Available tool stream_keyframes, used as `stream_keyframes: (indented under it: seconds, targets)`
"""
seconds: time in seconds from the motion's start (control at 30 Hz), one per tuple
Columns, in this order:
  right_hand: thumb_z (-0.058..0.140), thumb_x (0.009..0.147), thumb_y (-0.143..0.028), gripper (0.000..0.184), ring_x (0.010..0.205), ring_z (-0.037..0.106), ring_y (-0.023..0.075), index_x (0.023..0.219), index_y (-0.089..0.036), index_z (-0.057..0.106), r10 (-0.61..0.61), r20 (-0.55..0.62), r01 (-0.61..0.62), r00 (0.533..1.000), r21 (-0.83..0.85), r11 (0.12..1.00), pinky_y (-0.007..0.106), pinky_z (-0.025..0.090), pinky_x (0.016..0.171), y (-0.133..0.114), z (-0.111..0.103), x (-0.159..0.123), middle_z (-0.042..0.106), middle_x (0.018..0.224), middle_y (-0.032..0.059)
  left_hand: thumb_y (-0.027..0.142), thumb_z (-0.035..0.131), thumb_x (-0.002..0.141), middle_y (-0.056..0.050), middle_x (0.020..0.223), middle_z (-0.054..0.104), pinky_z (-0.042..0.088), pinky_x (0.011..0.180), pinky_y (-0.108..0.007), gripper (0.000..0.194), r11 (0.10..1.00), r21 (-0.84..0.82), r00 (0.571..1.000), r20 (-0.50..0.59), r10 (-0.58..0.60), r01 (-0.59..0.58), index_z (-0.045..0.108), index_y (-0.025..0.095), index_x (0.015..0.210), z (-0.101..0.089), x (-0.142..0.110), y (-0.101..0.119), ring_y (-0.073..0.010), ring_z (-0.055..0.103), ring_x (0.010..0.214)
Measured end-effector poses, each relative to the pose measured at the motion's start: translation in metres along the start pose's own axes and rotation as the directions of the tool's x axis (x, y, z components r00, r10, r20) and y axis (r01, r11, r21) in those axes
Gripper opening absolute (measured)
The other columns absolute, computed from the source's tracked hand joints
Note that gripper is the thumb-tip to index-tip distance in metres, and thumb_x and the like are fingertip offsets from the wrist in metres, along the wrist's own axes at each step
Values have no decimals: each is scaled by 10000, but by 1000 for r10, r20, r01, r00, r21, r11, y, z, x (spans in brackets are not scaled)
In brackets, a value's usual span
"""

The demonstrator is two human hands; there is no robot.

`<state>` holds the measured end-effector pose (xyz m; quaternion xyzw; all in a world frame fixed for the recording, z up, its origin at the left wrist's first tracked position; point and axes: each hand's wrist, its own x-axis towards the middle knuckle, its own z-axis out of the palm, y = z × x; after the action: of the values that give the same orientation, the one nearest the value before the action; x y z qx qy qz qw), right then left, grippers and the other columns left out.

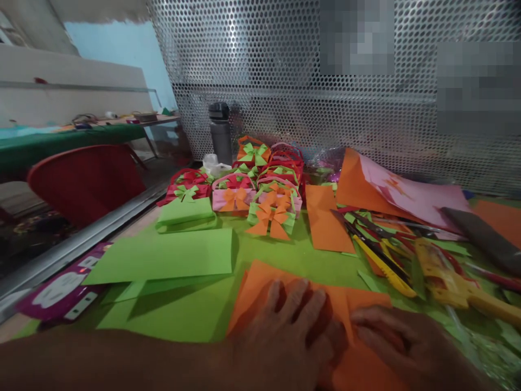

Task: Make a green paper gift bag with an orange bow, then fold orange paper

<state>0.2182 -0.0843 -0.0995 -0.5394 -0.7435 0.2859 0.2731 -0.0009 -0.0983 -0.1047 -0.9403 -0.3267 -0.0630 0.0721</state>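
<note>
A sheet of orange paper (260,285) lies in front of me, with a fold line running up its right part. My left hand (285,331) presses flat on the sheet, its fingers spread. Beside it, my right hand (407,336) has its fingers bent and drawn together on the paper at the fold. The edge under the right fingertips is partly hidden. Folded light green paper (171,255) sits to the left, close to a green folded piece (185,213). Small paper bags with bows (272,214) stand in a group beyond the orange sheet.
A yellow glue gun (443,277), a yellow cutter knife (386,266) and scissors crowd the right side. Behind them lie orange and pink sheets (411,184) and a dark slab (480,239). A purple power strip (65,285) is at left, a grey bottle (221,136) at the back.
</note>
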Motion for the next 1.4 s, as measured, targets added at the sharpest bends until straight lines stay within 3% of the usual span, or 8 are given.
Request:
stream_keyframes:
  seconds: [0.4,0.57,0.63,0.77,0.9,1.07,1.2,1.4]
  targets:
    - [542,767,-345,199,608,612,157,713,-253,710,60,252,-83,966,79,993,216,480,552,16,-5,11,669,643,-1,239,356,943,-137,1273,558,426,832,-540,337,983,176,981,-193,-10,45,472,211,1259,-6,-6,11,-363,531,1112]
    - [570,737,-311,178,535,562,137,717,-233,729,111,250,-155,962,164,974,211,445,491,23,-6,11,641,597,1,579,442,844,-189,1402,410,356,901,-631,694,977,-51,972,-102,-210,205,295,182,1395,-39,0,-14,-449,388,1233]
    - [604,698,-287,137,536,547,130,679,-230,727,104,210,-142,972,173,975,203,429,482,22,-6,9,634,592,-2,449,492,854,-169,1429,377,355,949,-558,649,935,-154,936,-102,-337,320,272,191,1407,-52,5,-38,-390,380,1262]
    - [640,669,-324,130,498,495,102,651,-230,729,121,147,-155,982,249,956,190,393,460,13,-7,5,606,552,-12,531,565,775,-122,1078,633,474,755,-356,614,664,-527,835,190,-516,530,483,137,1239,-62,15,-91,-259,604,927]
    - [669,669,-334,122,521,506,93,644,-231,729,134,147,-178,980,345,922,179,397,483,9,-8,4,619,573,-13,513,659,679,-11,741,637,399,564,-213,384,309,-725,788,564,-247,616,653,163,838,-61,16,-113,-138,558,659]
    - [714,640,-346,130,500,531,87,629,-216,724,117,183,-190,976,460,867,163,415,465,10,-13,7,630,563,-7,439,711,592,34,585,546,331,485,-190,309,23,-785,784,617,-61,619,577,166,648,-64,9,-103,-90,447,530]
    - [728,648,-341,121,541,623,136,638,-221,728,116,67,-134,991,408,903,194,493,496,2,-23,3,690,623,23,407,605,750,47,612,538,344,492,-191,237,267,-811,853,482,-200,521,548,183,700,-76,2,-94,-88,458,539]
    - [645,750,-483,148,771,700,229,755,-381,752,-218,-123,233,968,133,963,313,562,727,-8,-40,-18,745,824,26,344,548,836,71,928,703,458,777,-267,111,823,-467,912,-76,-403,325,657,346,855,-104,-38,-71,-147,639,835]
